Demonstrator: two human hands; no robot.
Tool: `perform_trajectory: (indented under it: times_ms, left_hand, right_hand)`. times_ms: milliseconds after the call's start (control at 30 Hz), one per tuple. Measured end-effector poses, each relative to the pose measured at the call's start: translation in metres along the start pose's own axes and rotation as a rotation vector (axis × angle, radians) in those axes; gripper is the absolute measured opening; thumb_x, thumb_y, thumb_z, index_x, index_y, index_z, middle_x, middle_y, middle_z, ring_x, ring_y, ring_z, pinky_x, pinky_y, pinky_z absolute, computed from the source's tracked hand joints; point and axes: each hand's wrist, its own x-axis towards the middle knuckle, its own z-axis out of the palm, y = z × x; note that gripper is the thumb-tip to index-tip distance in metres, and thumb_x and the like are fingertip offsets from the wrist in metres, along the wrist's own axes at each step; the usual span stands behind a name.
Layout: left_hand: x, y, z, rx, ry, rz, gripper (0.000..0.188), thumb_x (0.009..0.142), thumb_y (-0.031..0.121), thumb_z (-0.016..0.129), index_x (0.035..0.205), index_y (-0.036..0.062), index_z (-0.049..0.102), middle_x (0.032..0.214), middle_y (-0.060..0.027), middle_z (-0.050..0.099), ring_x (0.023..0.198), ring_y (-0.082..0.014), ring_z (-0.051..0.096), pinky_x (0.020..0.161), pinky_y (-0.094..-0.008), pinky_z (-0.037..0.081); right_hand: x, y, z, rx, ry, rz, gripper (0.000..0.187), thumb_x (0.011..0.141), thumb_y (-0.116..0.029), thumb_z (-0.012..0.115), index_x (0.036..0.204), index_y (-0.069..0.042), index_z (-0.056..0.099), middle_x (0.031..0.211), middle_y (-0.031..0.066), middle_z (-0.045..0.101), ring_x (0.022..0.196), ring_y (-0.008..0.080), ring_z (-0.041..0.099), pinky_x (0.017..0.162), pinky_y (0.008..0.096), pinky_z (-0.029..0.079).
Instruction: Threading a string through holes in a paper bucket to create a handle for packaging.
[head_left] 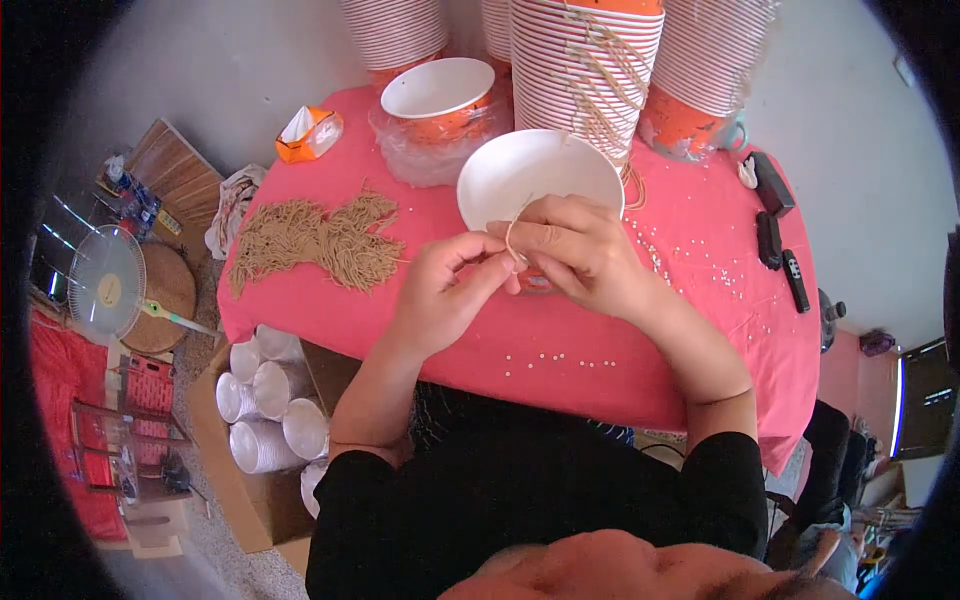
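Observation:
My left hand [452, 288] and my right hand [585, 252] meet in front of a white-lined paper bucket [490, 180] at the table's middle. Between their fingertips a thin tan cord [511, 238] is bent into a curve. Both hands are closed in a pinch on it; a small pale bit at the left fingertips is too small to name. The bucket stands upright just behind my hands, which hide part of its front. To the left lies a big bundle of loose tan cords [315, 243]. Small white beads [583, 363] are scattered nearer me and to the right.
Tall stacks of nested buckets [580, 80] stand at the back, cords hanging from one. Another bucket [438, 88] sits in clear plastic, beside a tissue pack [308, 134]. Black objects [768, 240] lie at right. Below left, a cardboard box [235, 480] holds stacked plastic cups, near a fan [107, 280].

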Motion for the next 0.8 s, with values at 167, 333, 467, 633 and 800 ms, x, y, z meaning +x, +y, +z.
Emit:
perform_trajectory:
  times_ms: [167, 333, 467, 633, 800]
  left_hand:
    - [0.000, -0.002, -0.001, 0.017, -0.025, -0.019, 0.015, 0.094, 0.011, 0.058, 0.096, -0.0022, 0.067, 0.080, -0.0050, 0.068, 0.076, -0.0086, 0.062, 0.069, -0.0233, 0.048]
    - [0.001, -0.007, -0.001, -0.028, -0.008, -0.018, 0.015, 0.095, 0.011, 0.056, 0.094, 0.0007, 0.066, 0.078, -0.0035, 0.067, 0.072, -0.0080, 0.060, 0.063, -0.0220, 0.045]
    - [0.003, -0.009, -0.001, -0.039, -0.022, -0.041, 0.013, 0.094, 0.010, 0.056, 0.099, -0.0001, 0.062, 0.082, -0.0047, 0.067, 0.075, -0.0082, 0.060, 0.063, -0.0218, 0.045]
    - [0.002, -0.010, 0.003, -0.115, 0.095, 0.077, 0.021, 0.088, 0.003, 0.065, 0.107, 0.0004, 0.056, 0.094, -0.0039, 0.064, 0.085, -0.0105, 0.062, 0.074, -0.0248, 0.050]
    - [0.003, -0.015, 0.006, 0.228, 0.163, 0.248, 0.022, 0.082, -0.001, 0.070, 0.101, 0.0016, 0.059, 0.091, -0.0054, 0.064, 0.085, -0.0139, 0.064, 0.077, -0.0267, 0.050]
  right_hand:
    - [0.005, -0.002, -0.009, 0.028, -0.065, -0.009, 0.021, 0.076, -0.006, 0.068, 0.097, -0.006, 0.065, 0.087, 0.0075, 0.064, 0.074, 0.0276, 0.064, 0.064, 0.0384, 0.050]
    - [0.005, -0.002, -0.011, 0.072, -0.087, -0.013, 0.019, 0.077, -0.007, 0.068, 0.095, -0.005, 0.063, 0.083, 0.0092, 0.063, 0.074, 0.0284, 0.064, 0.063, 0.0391, 0.050]
    - [0.001, -0.001, -0.010, 0.076, -0.088, 0.051, 0.016, 0.077, 0.000, 0.067, 0.091, -0.002, 0.062, 0.081, 0.0107, 0.063, 0.073, 0.0292, 0.063, 0.064, 0.0384, 0.049]
    - [0.003, -0.002, -0.013, 0.130, -0.062, 0.154, 0.012, 0.077, 0.003, 0.064, 0.088, -0.001, 0.061, 0.078, 0.0113, 0.062, 0.072, 0.0291, 0.063, 0.065, 0.0377, 0.049]
    - [0.004, -0.004, -0.011, 0.174, -0.045, 0.228, 0.009, 0.080, 0.004, 0.062, 0.087, 0.000, 0.060, 0.078, 0.0117, 0.062, 0.072, 0.0286, 0.063, 0.066, 0.0365, 0.049]
